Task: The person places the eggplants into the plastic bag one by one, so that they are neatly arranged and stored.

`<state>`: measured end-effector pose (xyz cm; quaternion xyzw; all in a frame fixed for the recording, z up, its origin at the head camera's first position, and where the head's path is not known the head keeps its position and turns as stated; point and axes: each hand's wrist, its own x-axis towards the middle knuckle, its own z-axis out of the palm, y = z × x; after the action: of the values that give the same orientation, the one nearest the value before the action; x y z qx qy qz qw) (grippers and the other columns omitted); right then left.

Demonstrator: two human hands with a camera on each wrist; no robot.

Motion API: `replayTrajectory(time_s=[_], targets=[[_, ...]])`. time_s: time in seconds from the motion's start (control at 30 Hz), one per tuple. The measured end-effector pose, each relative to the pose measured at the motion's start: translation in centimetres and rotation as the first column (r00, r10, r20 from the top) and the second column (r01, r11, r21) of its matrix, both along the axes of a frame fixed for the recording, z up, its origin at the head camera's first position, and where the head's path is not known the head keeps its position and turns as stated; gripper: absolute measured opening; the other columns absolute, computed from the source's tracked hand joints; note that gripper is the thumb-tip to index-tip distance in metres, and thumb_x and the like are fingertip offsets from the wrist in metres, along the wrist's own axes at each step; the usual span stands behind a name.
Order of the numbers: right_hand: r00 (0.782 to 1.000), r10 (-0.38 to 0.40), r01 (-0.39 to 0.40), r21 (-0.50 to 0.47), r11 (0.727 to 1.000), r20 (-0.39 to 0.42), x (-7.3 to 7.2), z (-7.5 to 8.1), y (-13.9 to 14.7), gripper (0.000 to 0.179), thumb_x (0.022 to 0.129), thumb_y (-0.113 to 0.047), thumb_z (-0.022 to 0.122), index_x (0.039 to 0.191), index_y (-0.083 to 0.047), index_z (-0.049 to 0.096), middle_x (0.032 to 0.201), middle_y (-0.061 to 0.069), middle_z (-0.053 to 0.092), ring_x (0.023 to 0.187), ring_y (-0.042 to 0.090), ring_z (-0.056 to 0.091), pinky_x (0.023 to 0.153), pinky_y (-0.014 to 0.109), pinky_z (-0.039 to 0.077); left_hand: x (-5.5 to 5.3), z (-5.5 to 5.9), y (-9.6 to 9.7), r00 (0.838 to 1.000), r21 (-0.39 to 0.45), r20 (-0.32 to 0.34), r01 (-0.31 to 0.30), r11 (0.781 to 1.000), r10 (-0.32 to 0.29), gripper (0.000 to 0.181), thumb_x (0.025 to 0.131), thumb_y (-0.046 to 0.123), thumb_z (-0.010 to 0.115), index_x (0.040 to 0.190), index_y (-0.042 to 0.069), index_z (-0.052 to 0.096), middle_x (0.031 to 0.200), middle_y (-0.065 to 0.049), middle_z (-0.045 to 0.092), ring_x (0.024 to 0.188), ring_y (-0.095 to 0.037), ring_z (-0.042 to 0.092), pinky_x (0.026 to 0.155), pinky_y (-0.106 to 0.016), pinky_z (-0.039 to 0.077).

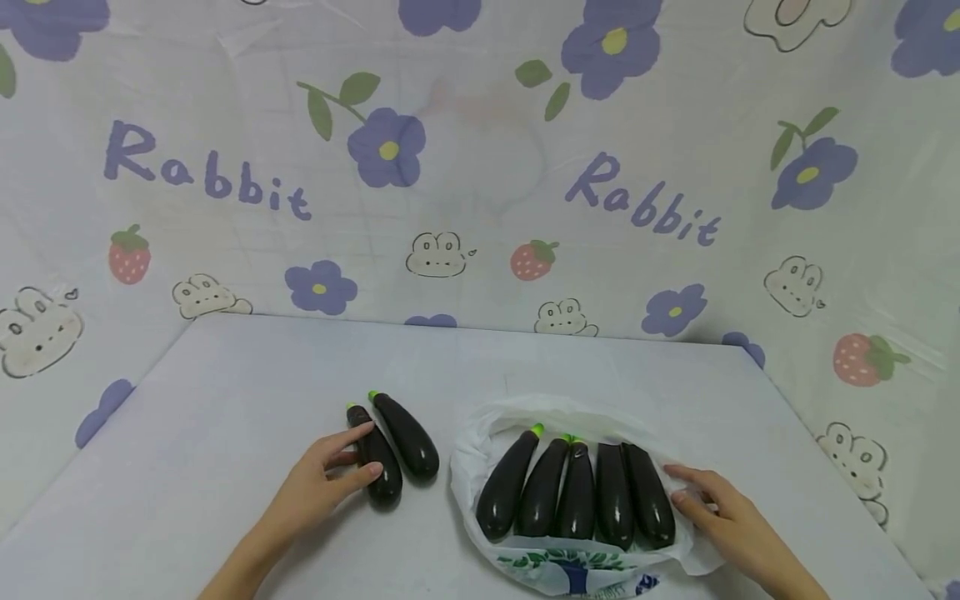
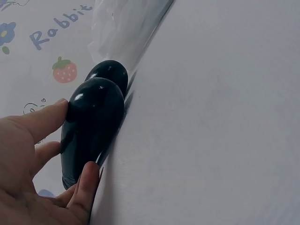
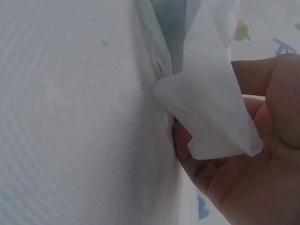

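My left hand (image 1: 318,483) grips a dark eggplant (image 1: 381,467) on the table, thumb on its near side and fingers across its upper part. A second eggplant (image 1: 408,437) lies close beside it on the right. In the left wrist view the held eggplant (image 2: 93,117) stands between thumb and fingers of the hand (image 2: 28,159). Several more eggplants (image 1: 576,500) lie side by side in an opened white plastic bag (image 1: 468,467). My right hand (image 1: 723,517) holds the bag's right edge; in the right wrist view the plastic bag (image 3: 206,93) passes between thumb and fingers.
A white table (image 1: 300,358) carries everything. Behind and beside it hangs a light cloth (image 1: 480,150) printed with flowers, strawberries, rabbits and lettering. The bag's near side (image 1: 577,575) bears a green and blue print.
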<state>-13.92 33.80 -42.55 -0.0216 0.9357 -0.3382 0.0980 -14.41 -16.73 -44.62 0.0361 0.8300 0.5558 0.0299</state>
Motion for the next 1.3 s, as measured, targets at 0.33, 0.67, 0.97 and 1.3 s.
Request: replayTrajectory(time_s=[0.33, 0.67, 0.97, 1.3], targets=[[1.0, -0.001, 0.001, -0.005, 1.0, -0.006, -0.09, -0.02, 0.09, 0.06, 0.1, -0.046, 0.054, 0.144, -0.007, 0.048, 0.142, 0.026, 0.043, 0.121, 0.047, 0.048, 0.09, 0.062, 0.044, 0.31, 0.0, 0.15, 1.0, -0.003, 0.018, 0.016, 1.0, -0.016, 0.065, 0.089, 0.037, 0.074, 0.147, 0.023, 0.049, 0.147, -0.017, 0.037, 0.128, -0.037, 0.046, 0.099, -0.047, 0.044], [1.0, 0.012, -0.013, -0.034, 0.999, -0.026, 0.03, 0.36, -0.12, 0.057, 0.1, -0.042, 0.056, 0.144, -0.007, 0.049, 0.142, 0.024, 0.044, 0.121, 0.045, 0.049, 0.091, 0.06, 0.044, 0.66, -0.19, -0.33, 0.999, -0.01, 0.029, 0.039, 0.999, -0.039, 0.067, 0.089, 0.039, 0.074, 0.148, 0.027, 0.046, 0.15, -0.014, 0.035, 0.131, -0.034, 0.044, 0.103, -0.046, 0.041], [0.999, 0.01, -0.011, -0.028, 1.0, -0.035, -0.02, 0.08, -0.05, 0.055, 0.101, -0.04, 0.056, 0.143, -0.006, 0.049, 0.142, 0.025, 0.043, 0.121, 0.046, 0.048, 0.091, 0.061, 0.044, 0.82, 0.07, -0.04, 1.0, -0.03, -0.003, 0.028, 0.999, -0.028, 0.063, 0.09, 0.039, 0.073, 0.146, 0.023, 0.05, 0.147, -0.015, 0.039, 0.13, -0.035, 0.044, 0.101, -0.046, 0.042], [1.0, -0.005, 0.004, -0.036, 0.999, -0.023, 0.19, -0.04, 0.17, 0.054, 0.101, -0.039, 0.056, 0.144, -0.006, 0.049, 0.142, 0.025, 0.043, 0.122, 0.046, 0.047, 0.092, 0.061, 0.043, 0.89, -0.26, 0.23, 0.998, 0.038, 0.044, 0.046, 0.998, -0.047, 0.075, 0.083, 0.035, 0.081, 0.149, 0.028, 0.045, 0.147, -0.016, 0.035, 0.126, -0.036, 0.048, 0.092, -0.037, 0.049]])
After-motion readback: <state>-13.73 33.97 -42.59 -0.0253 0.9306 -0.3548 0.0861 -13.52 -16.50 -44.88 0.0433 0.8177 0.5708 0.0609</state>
